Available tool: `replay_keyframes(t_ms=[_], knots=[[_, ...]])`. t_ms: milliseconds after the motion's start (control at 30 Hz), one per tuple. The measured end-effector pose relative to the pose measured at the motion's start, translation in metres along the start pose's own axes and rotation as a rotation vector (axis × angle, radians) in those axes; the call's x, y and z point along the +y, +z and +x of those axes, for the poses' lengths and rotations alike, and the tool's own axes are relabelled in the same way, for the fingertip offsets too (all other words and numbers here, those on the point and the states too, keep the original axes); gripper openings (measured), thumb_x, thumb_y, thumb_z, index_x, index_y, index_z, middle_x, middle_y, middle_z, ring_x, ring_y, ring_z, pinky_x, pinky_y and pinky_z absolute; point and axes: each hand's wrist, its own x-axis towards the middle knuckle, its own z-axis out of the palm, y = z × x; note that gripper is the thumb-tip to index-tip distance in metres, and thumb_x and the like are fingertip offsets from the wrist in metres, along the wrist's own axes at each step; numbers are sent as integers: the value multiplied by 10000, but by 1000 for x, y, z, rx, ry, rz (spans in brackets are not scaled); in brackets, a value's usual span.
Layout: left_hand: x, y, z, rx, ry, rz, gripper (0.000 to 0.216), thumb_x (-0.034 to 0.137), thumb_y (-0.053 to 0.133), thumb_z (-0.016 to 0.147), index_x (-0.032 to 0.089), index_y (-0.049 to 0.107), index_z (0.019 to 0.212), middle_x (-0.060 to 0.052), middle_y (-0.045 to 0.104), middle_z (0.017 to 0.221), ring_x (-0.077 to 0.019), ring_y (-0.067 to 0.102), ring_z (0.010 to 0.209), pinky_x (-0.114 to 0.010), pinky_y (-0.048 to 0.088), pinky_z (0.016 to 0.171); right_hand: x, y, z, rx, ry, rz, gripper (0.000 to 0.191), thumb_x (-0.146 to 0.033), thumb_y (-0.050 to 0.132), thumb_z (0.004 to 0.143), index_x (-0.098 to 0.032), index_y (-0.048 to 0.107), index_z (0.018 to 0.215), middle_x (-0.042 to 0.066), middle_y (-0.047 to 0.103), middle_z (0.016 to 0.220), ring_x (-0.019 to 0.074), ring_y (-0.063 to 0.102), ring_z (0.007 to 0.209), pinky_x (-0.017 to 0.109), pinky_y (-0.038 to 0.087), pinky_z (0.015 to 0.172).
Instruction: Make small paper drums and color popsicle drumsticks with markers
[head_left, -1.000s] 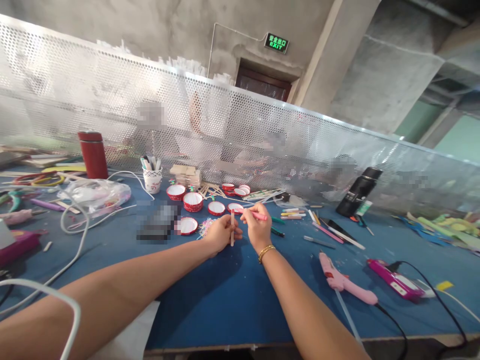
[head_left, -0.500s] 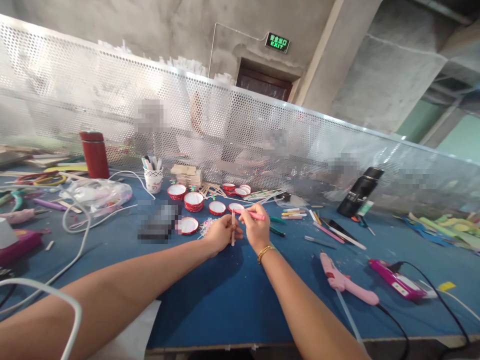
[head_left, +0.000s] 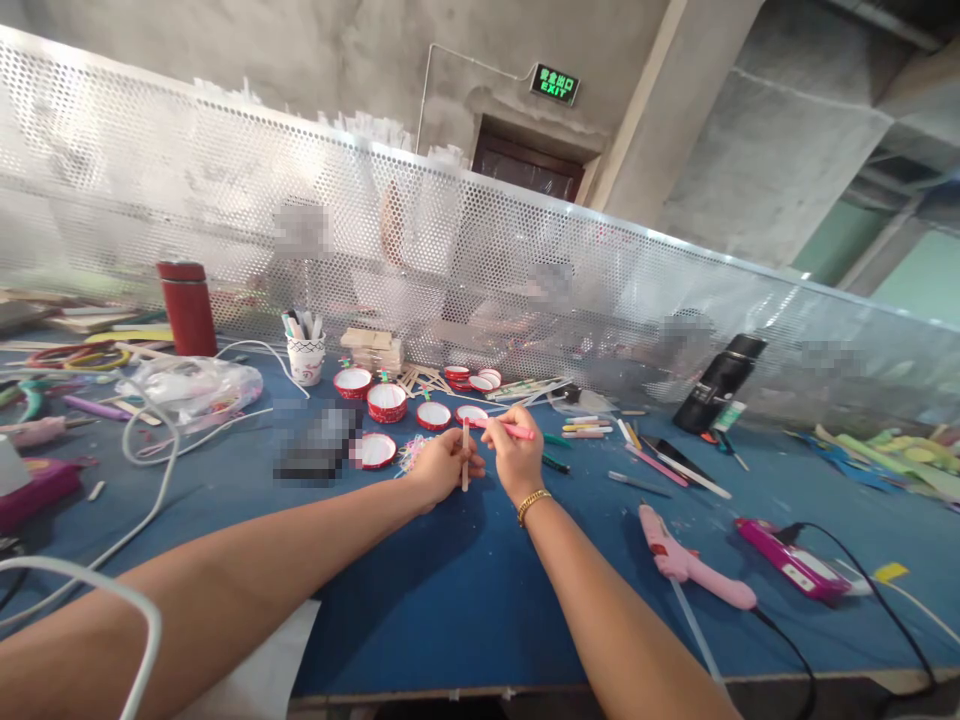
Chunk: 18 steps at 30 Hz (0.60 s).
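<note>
The left hand's (head_left: pixel 441 467) grip pinches a flat, pale wooden stick (head_left: pixel 465 476) over the table (head_left: pixel 450 620), behind the middle of the front edge. A loose pinch could let it twist. The right hand's (head_left: pixel 517 452) grip holds a thin pink pen (head_left: pixel 520 432) at the stick's top; a slip could smudge it. I count one red bottle (head_left: pixel 186 312), one white paper cup (head_left: pixel 306 362), five nearer round red-and-white dishes (head_left: pixel 375 450), one stick, one pen, one black bottle (head_left: pixel 716 388).

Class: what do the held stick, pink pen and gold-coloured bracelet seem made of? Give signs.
Stick: probably wood, matte; mostly pale tan, no shine. Pink pen: likely plastic, smooth; even, bright colour. Bracelet: apparently metal, polished; glinting yellow links, real gold unclear.
</note>
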Motion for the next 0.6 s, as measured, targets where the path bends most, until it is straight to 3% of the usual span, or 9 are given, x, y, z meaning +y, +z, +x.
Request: replay_keyframes(t_ms=[133,600], knots=[[-2,-1,2,3,-6,21,107,106,584,917,180,562,844,-21,716,744,-155,732,638,-274,587,639,0,0,0,-5,-5,-28,189,-297,605,795,-235,507,646,-28,622,583,159,585,567,278,457,631],[-5,-2,4,-12,3,12,96,124,616,899,189,563,853,-24,736,758,-162,747,661,-228,558,581,-2,0,-1,-7,-14,-40,215,-312,617,791,-238,494,631,-28,611,574,164,585,577,283,454,638]])
